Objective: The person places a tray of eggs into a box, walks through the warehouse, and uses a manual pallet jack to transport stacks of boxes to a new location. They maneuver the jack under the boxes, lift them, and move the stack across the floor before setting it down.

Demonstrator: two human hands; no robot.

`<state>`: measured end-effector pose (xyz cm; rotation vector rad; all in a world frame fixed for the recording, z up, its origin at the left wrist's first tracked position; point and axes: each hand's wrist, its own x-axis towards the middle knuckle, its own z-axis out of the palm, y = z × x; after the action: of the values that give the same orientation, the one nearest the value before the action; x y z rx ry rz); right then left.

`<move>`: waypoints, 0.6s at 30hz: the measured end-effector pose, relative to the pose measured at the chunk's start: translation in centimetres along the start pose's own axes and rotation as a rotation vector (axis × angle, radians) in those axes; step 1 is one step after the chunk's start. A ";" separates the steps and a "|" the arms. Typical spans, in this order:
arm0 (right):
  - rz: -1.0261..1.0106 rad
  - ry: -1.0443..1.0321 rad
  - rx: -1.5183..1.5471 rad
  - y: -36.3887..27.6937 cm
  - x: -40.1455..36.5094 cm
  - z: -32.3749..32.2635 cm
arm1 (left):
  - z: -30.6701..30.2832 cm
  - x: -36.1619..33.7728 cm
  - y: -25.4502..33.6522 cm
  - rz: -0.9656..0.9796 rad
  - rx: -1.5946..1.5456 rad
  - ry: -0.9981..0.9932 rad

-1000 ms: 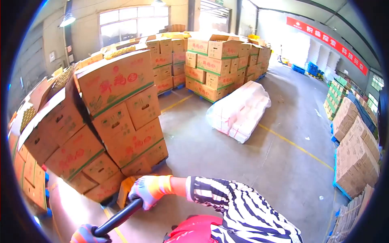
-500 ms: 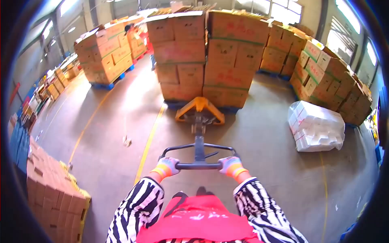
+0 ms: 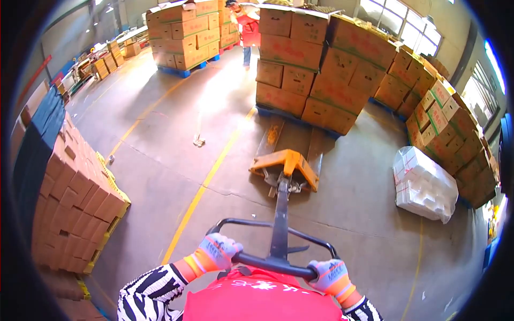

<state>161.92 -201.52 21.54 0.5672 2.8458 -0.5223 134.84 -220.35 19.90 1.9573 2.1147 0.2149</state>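
Head view showed both gloved hands closed around the handle [image 3: 273, 260] of a pallet jack [image 3: 285, 163]. The left hand [image 3: 217, 252] gripped the left end of the crossbar and the right hand [image 3: 330, 275] gripped the right end, fingers wrapped fully round it, with striped sleeves behind them. From the middle of the handle a dark drawbar [image 3: 279, 214] ran forward and down to the jack's orange body, which stood on the concrete floor [image 3: 364, 224] just right of a yellow line [image 3: 214, 171]. Beyond the body, two forks [image 3: 273, 136] reached toward a loaded pallet of brown cartons [image 3: 321, 69], their far ends hidden beneath it. To the right lay a white wrapped bundle [image 3: 423, 184] on the floor, near a long row of boxes [image 3: 444, 123] along the wall. On the left stood a stack of flattened cardboard [image 3: 75, 198], well apart from the jack. Farther off, another stack of cartons [image 3: 184, 32] sat on a blue pallet, and a person in red [image 3: 249, 27] stood beside the loaded pallet.
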 end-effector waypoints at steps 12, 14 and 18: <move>0.058 0.145 0.248 -9.2 -13.0 -6.1 | -5.0 -11.3 10.0 0.187 0.028 0.454; 0.036 0.260 0.181 -9.5 -14.0 -6.3 | -5.9 -11.8 10.5 0.191 0.095 0.483; 0.015 0.408 0.111 -10.1 -13.6 -8.5 | -8.5 -9.7 8.8 0.338 0.156 0.737</move>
<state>169.23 -211.55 35.85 0.7967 3.2044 -0.6276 141.52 -228.76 31.30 2.6128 2.2033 0.9970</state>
